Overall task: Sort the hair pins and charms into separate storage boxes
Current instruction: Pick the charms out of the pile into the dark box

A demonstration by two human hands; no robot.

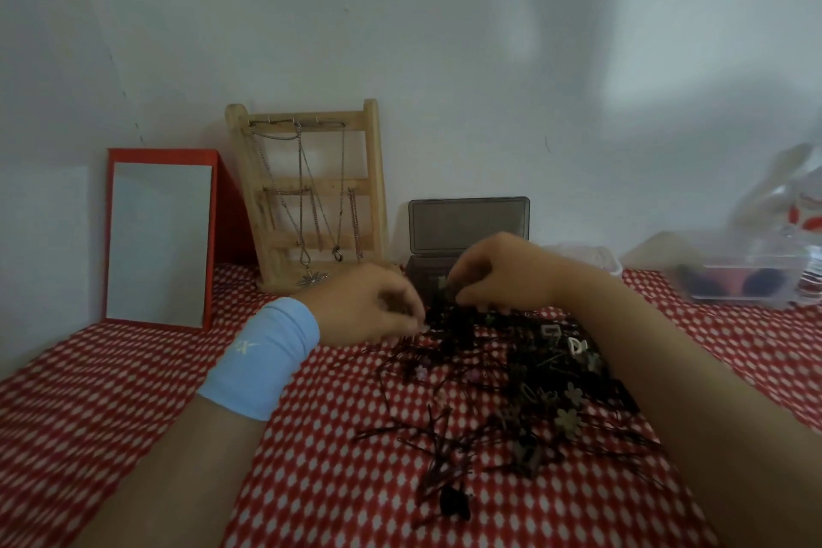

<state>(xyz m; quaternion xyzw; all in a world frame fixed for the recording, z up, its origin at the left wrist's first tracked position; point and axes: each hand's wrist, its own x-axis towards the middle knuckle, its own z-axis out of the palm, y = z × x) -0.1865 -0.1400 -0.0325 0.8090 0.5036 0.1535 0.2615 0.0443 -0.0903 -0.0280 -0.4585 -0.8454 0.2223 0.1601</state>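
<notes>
A loose pile of dark hair pins (449, 436) mixed with small charms (571, 416) lies on the red-and-white cloth (133, 414). Behind the pile stands a dark storage box (469, 225) with its lid raised. My left hand (369, 307), with a light blue wristband, curls its fingers at the pile's far edge and seems to pinch dark pins. My right hand (498, 271) hovers just in front of the box, fingers curled round a small dark item that is too blurred to name. A clear box (596, 260) sits to the right of the dark one, mostly hidden by my right arm.
A red-framed mirror (158, 236) leans on the wall at the back left. Beside it stands a wooden jewellery rack (307, 191) hung with chains. At the far right are a clear plastic container (747, 285) and a crumpled plastic bag (791, 200).
</notes>
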